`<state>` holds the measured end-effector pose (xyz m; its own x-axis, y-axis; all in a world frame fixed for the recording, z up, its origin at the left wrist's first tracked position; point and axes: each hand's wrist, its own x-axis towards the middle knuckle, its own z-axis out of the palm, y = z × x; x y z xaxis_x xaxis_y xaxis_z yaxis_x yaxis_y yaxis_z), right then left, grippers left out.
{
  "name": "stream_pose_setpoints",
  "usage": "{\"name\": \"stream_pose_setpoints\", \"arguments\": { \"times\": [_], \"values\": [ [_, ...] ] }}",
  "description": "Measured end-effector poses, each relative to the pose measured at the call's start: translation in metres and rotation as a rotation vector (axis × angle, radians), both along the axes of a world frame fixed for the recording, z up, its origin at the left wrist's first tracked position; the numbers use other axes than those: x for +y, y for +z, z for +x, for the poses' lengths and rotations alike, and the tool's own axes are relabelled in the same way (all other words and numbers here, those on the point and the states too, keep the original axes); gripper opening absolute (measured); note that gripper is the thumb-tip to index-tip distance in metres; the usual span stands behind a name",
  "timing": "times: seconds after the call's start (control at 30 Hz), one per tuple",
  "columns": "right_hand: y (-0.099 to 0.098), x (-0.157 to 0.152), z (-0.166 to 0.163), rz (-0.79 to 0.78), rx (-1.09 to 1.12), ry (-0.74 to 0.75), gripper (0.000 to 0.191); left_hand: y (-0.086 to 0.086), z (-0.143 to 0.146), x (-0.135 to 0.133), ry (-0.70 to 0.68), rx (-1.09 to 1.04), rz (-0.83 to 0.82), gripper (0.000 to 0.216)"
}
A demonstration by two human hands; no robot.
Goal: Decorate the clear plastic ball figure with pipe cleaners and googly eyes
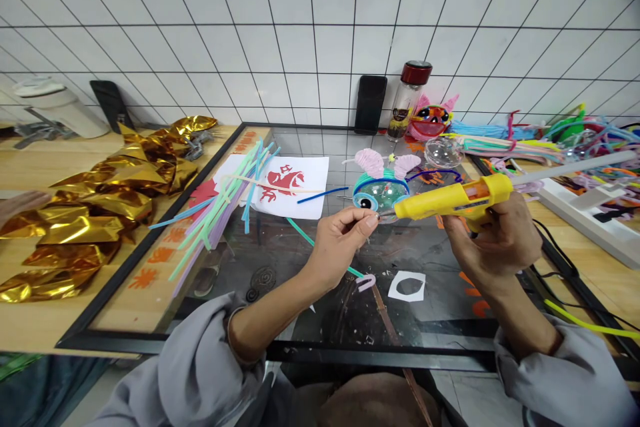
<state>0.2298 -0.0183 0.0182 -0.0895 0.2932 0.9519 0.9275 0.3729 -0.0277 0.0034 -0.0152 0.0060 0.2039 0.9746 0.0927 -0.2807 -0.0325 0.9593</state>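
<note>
A person in grey sleeves works over a dark glass-topped worktop [450,320], both hands raised above its middle. The right hand [493,240] is wrapped around the grip of a yellow glue gun [450,199], which is held level with its nozzle pointing left. The left hand [340,240] pinches a small, thin piece between thumb and fingertips right at the nozzle tip; what that piece is cannot be made out. Just beyond the nozzle, on the far side of the hands, stands a teal ball-shaped craft figure [377,192] with a painted eye and two fluffy pink ears. A clear plastic dome [444,152] lies to its right. On the glass near the hands are a curled pink pipe cleaner [367,281] and a white paper cut-out [407,286]. To the left, a bundle of pastel pipe cleaners [220,210] fans across the frame's edge, partly over a white sheet bearing a red paper-cut design [285,183]. Crumpled gold foil [95,207] is heaped on the wooden worktop at far left. Against the tiled wall stand a black phone [371,104], a red-capped bottle [410,99] and a pink-eared mask-like figure [433,119]. More pipe cleaners in many colours [540,140] are piled at far right.
</note>
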Motion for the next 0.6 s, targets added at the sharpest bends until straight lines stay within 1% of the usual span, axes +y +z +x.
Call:
{"name": "stream_pose_setpoints", "arguments": {
  "times": [0.1,0.6],
  "values": [
    [0.0000,0.0000,0.0004,-0.014,0.008,-0.023,0.024,0.0007,-0.0001,0.0003,0.009,0.003,0.010,0.037],
    [0.0029,0.0000,-0.0003,0.039,0.001,0.082,0.028,0.0032,0.0008,-0.0009,0.004,-0.016,0.017,0.037]
  ]
}}
